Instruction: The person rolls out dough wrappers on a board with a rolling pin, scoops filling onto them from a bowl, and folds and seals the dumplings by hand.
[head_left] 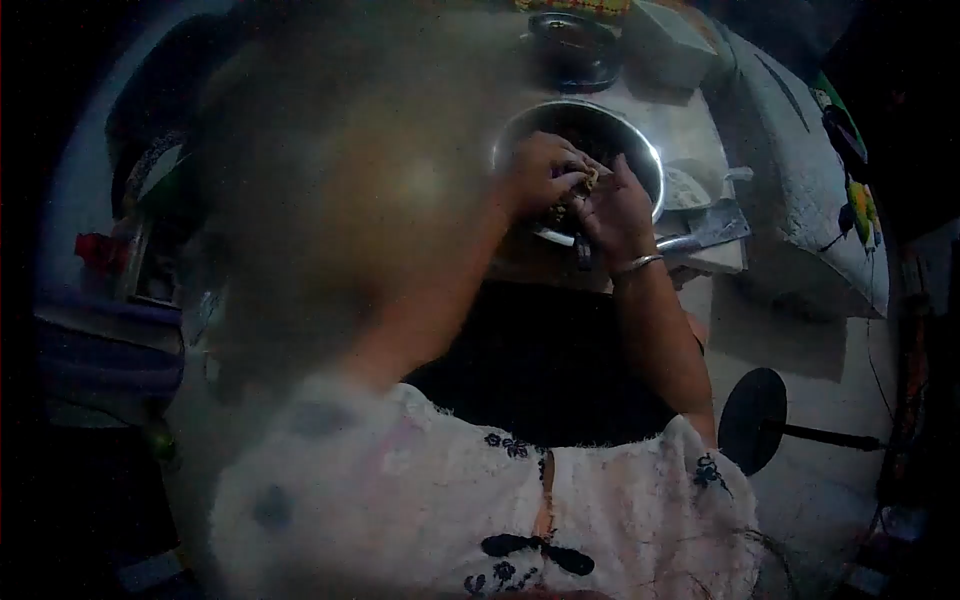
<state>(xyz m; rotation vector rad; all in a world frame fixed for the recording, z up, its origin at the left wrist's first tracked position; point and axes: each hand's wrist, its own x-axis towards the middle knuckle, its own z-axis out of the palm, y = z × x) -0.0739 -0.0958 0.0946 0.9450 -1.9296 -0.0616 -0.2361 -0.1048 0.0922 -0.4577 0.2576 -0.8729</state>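
Note:
Both hands are over a shiny steel bowl [655,165] with dark contents and some yellowish bits inside. My left hand [540,175] is closed, with thumb and fingers pinching a small beige lump [591,180], too small and dim to name. My right hand [617,207] lies palm up beside it, fingers stretched under the lump and thumb apart. A bangle [637,263] circles the right wrist. Where the fingers of both hands meet, the detail is partly hidden.
Behind the bowl stand a dark round pot [575,60] and a white box [668,45]. To the right are a pale round dish [686,188] and a clear plastic packet [712,230]. A black disc with a rod [755,420] is lower right. Haze blurs the left side.

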